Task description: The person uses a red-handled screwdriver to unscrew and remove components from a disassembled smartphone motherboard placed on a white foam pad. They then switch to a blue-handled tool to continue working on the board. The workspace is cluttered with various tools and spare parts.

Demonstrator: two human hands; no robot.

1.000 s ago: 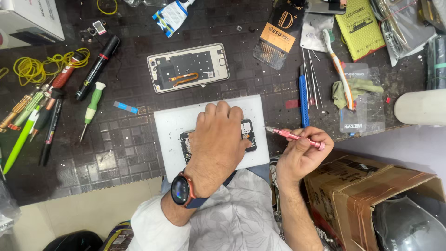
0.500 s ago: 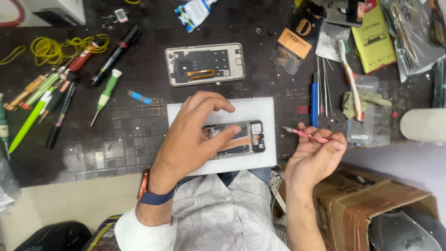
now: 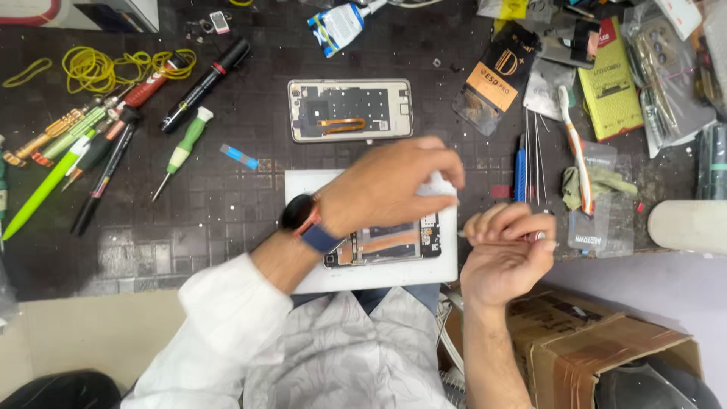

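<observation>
An opened phone (image 3: 390, 247) with its insides showing lies on a white pad (image 3: 301, 198) at the near edge of the dark mat. My left hand (image 3: 394, 188), with a watch on the wrist, hovers over the pad's right part, its fingertips pinched on a small white piece (image 3: 439, 186) that is blurred. My right hand (image 3: 506, 251) is just right of the pad, curled around a thin pink tool (image 3: 538, 236) that is mostly hidden in the fist. A second phone frame (image 3: 350, 110) with an orange flex strip lies beyond the pad.
Screwdrivers, pens and a black marker (image 3: 203, 76) lie at the left with yellow rubber bands (image 3: 98, 67). A blue tool (image 3: 519, 168), a toothbrush (image 3: 577, 151) and packets fill the right. A cardboard box (image 3: 606, 348) stands at the lower right, and a white cylinder (image 3: 685, 226) lies at the right edge.
My left hand has lifted off the opened phone and swung right, now pinching a white piece. My right hand has curled tighter, hiding most of the pink tool.
</observation>
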